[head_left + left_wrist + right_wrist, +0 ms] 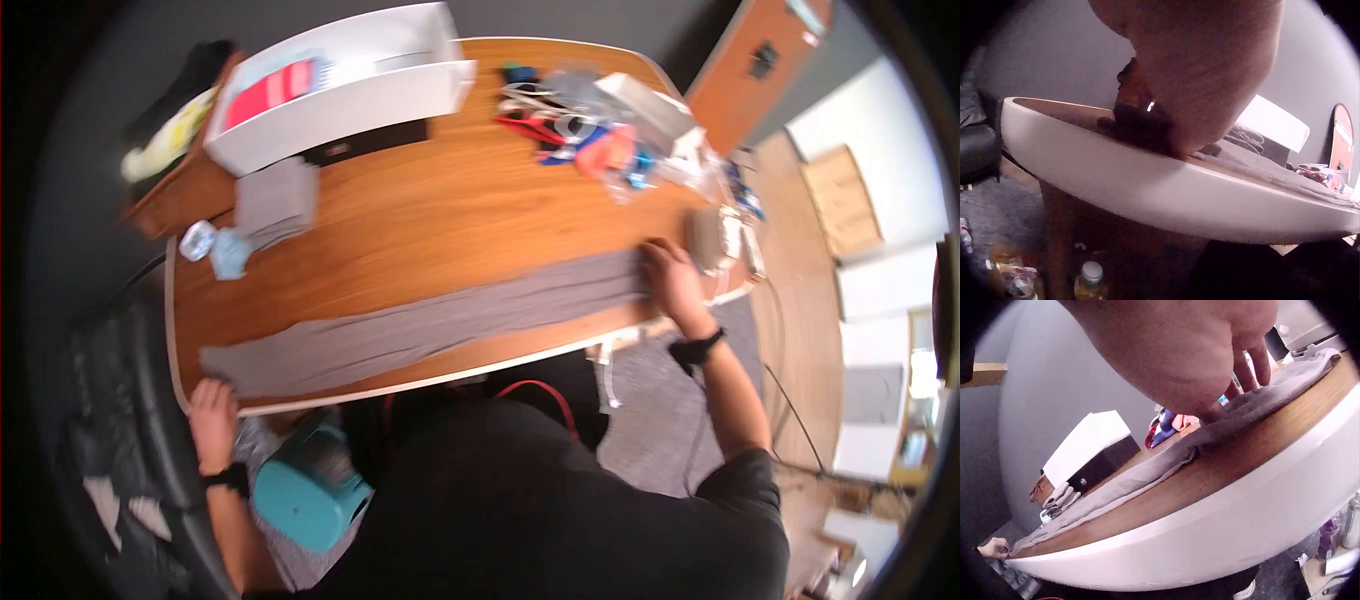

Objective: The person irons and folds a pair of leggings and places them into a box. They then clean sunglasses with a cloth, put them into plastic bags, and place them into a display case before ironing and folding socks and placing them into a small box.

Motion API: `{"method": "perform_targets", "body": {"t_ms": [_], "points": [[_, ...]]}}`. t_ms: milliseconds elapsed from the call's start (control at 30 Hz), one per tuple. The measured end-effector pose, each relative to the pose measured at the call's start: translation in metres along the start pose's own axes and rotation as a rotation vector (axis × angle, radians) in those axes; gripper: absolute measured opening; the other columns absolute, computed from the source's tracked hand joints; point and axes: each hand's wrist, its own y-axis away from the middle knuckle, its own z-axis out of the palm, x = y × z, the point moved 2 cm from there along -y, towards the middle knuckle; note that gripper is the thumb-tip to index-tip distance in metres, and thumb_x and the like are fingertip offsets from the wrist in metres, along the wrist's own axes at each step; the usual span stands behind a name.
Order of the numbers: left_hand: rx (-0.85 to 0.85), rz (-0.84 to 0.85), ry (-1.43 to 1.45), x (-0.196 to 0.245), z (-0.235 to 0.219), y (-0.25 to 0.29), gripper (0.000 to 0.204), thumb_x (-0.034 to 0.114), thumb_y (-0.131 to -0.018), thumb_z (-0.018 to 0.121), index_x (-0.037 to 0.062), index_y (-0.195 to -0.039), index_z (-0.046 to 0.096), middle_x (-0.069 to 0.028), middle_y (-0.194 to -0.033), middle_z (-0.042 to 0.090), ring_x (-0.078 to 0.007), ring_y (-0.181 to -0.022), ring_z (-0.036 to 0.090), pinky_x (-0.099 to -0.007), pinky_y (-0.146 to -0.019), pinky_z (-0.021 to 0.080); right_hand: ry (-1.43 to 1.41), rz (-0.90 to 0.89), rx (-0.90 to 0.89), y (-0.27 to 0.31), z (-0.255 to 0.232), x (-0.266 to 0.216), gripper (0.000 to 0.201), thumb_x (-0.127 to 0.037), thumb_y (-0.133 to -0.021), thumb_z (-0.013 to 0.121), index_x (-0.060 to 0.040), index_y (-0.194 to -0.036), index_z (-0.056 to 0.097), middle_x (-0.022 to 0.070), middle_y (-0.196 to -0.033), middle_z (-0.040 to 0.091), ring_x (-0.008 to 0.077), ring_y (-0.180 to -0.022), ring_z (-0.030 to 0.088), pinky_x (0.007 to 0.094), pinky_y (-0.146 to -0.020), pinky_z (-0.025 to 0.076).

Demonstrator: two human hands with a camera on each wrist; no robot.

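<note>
A long grey cloth lies stretched along the front of the wooden table, with small wrinkles. My left hand rests at its left end by the table's corner; in the left wrist view that hand is close-up and its fingertips are dark and partly hidden. At the other end my right hand presses on the cloth, and in the right wrist view the fingers of this hand reach down onto the grey cloth without curling round it.
A white box with red cloth stands at the back left, a folded grey cloth in front of it. Small light-blue items lie near the left edge. Mixed bags and coloured things cover the back right. A teal bin stands below the table.
</note>
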Motion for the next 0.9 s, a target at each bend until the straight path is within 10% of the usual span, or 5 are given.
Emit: {"method": "perform_targets", "body": {"t_ms": [233,533,900], "points": [[-0.114,-0.023,0.013,0.027,-0.03,-0.022,0.021,0.002,-0.081,0.074,0.0011,-0.101,0.071,-0.0119,-0.108,0.069,-0.0349,-0.106,0.065,-0.0457,-0.094,0.053,0.032,-0.011,0.122,-0.007,-0.014,-0.042,0.041,0.005,-0.087,0.072,-0.0015,-0.127,0.07,0.0179,-0.13,0.07,0.0417,-0.123,0.065,0.0473,-0.105,0.054],[0.103,0.171,0.432,0.171,-0.028,-0.089,0.017,0.009,-0.084,0.081,0.0033,-0.097,0.071,-0.0078,-0.1,0.067,-0.0303,-0.096,0.066,-0.0433,-0.083,0.055,-0.218,-0.367,-0.028,0.005,0.007,-0.166,0.03,-0.006,-0.084,0.08,-0.0024,-0.113,0.073,0.0139,-0.112,0.07,0.0354,-0.104,0.067,0.0457,-0.091,0.056],[0.107,0.318,0.429,0.233,-0.001,-0.118,0.019,0.009,-0.084,0.08,0.0032,-0.099,0.069,-0.0079,-0.095,0.062,-0.0287,-0.092,0.063,-0.0417,-0.082,0.053,-0.252,-0.392,-0.054,0.001,0.027,-0.169,0.02,-0.007,-0.087,0.075,-0.0026,-0.107,0.073,0.0118,-0.104,0.068,0.0326,-0.097,0.064,0.0434,-0.087,0.053]]}}
